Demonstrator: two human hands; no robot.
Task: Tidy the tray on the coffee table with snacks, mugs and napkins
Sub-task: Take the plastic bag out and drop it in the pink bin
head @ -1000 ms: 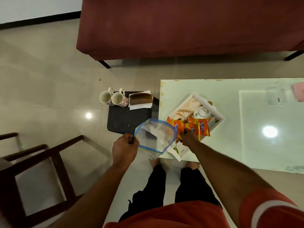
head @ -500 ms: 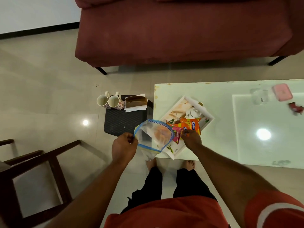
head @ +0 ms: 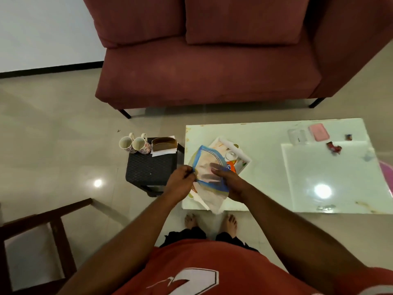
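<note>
Item: clear zip bag (head: 209, 177), blue rim, held over near corner of tray (head: 244, 161) on coffee table (head: 265, 135).
Left hand (head: 180, 184): pinches rim at bag's left edge.
Right hand (head: 231, 184): at bag mouth, fingers blurred behind plastic; grip cannot be told.
Orange snack packet (head: 231, 167): on tray, just beside bag.
Handling (judged): light, limp, slippery film; take by stiffer zip rim.

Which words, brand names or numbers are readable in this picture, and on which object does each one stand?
No text reads with certainty.
Orange snack packet on the tray: white letters on a blue label, blurred and mostly hidden behind the zip bag; unreadable.
Red shirt: a large white numeral, cut off by the picture's edge; perhaps "7", uncertain.
Red wrapper and pink object on the table: too small to show any text.
</note>
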